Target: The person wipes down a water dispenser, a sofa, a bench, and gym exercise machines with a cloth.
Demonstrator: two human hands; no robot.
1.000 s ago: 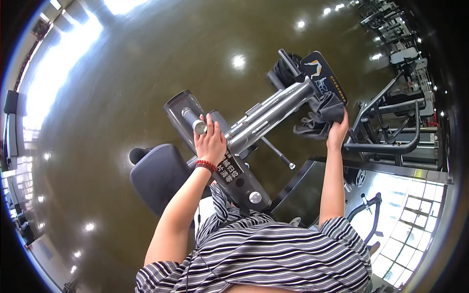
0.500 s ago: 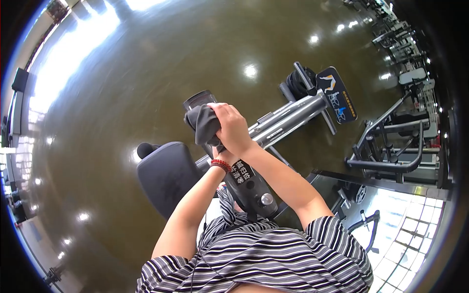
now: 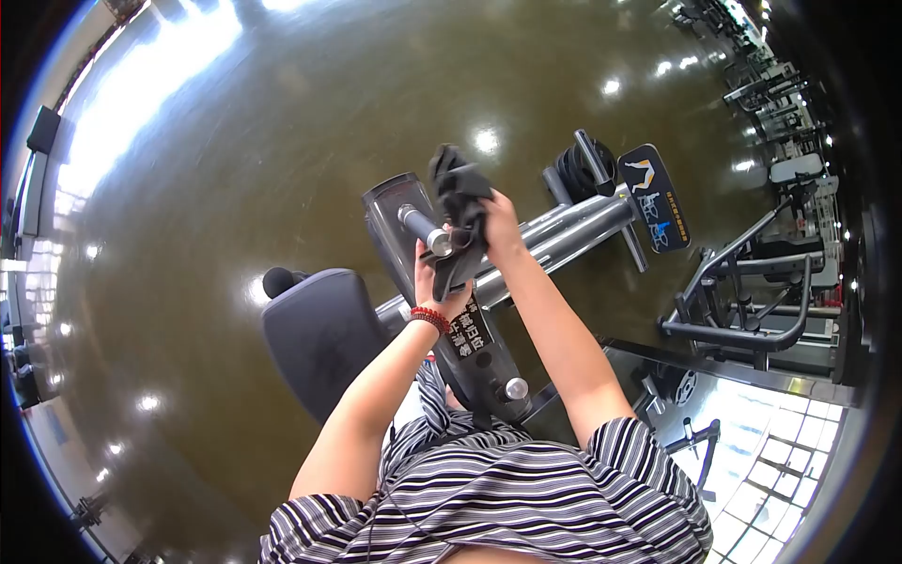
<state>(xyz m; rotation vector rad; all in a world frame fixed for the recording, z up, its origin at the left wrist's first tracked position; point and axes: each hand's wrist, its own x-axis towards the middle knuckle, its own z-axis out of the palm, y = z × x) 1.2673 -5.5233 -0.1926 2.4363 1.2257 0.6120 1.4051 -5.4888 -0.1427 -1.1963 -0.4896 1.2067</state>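
Here in the head view, you've got your right hand (image 3: 501, 226) closed on a bunched, dark grey fabric cloth (image 3: 465, 193), its upper part a little blurred. The cloth is right at that grip, on its left side, strung out long from top to bottom of the view. And there's the key relation: just left of it sits a short, grey cylindrical handle (image 3: 420, 226) with a shiny silver end cap, its long axis slanting down and right, so the capped end points at the cloth. Touching or just apart? You can't tell from here. Your left hand (image 3: 452, 293), red beads at the wrist, is nearer the cap, below it, partly hidden by the cloth; whether its fingers grip anything, you can't tell.
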